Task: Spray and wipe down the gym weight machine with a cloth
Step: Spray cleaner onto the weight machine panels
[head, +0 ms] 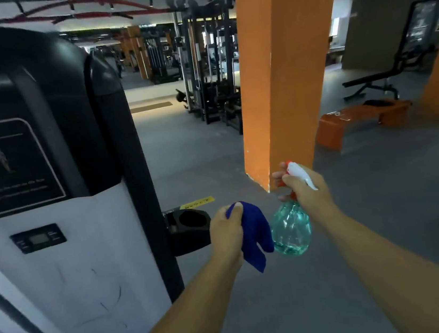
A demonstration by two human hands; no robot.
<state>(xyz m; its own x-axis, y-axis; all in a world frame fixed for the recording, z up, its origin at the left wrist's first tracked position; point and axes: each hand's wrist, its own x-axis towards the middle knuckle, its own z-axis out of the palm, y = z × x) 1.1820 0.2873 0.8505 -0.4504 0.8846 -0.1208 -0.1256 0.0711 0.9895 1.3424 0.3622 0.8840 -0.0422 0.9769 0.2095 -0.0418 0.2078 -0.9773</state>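
both hands are busy beside the machine [81,268] at left, left hand [225,231] bunching the soft, limp cloth [254,234], right hand [303,188] curled round the neck of the light, probably slippery bottle [291,231].

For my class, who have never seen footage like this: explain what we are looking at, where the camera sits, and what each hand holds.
There is one picture, taken by a camera worn on a person's head, looking forward and down, so you see their own two arms. The left hand grips a blue cloth. The right hand holds a green spray bottle by its neck, fingers at the trigger. On the left stands the weight machine, with a black top, a white panel and a small display. Behind are an orange pillar, a grey floor and more gym equipment.
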